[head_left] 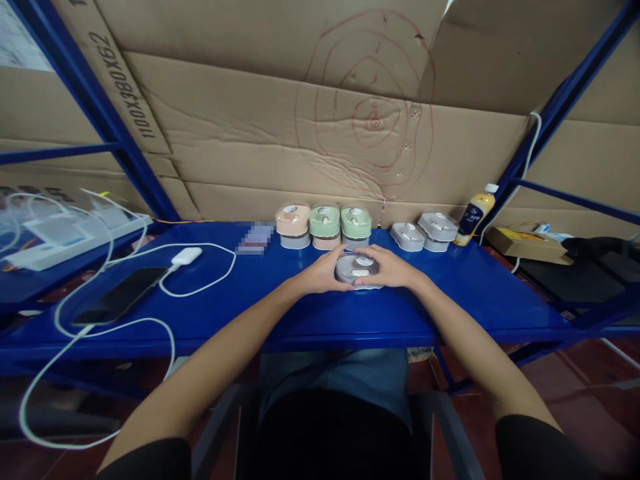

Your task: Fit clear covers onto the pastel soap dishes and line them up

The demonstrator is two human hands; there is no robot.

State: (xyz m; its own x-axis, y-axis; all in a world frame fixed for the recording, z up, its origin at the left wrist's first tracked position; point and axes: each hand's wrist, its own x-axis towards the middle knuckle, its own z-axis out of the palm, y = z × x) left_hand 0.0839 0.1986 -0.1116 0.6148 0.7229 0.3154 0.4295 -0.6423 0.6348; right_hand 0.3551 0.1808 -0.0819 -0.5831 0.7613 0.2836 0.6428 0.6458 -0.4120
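Observation:
A grey lidded container (357, 268) with a round label and a small light tab on top rests on the blue table (240, 307), near its middle. My left hand (327, 272) wraps round its left side. Round the right side curls my right hand (393, 268), so both hands grip it between them. Just behind stand stacked containers: a pink-topped one (293, 223) and two green-topped ones, the left green one (325, 223) and the right green one (356, 223). Further right are a single grey container (407, 236) and a grey stack (437, 230).
A phone (123, 293) with a white cable and a white charger (187, 256) lie on the left. A yellow drink bottle (476, 215) leans at the back right. An open cardboard box (527, 245) sits beyond the blue frame. Cardboard (250, 133) walls the back.

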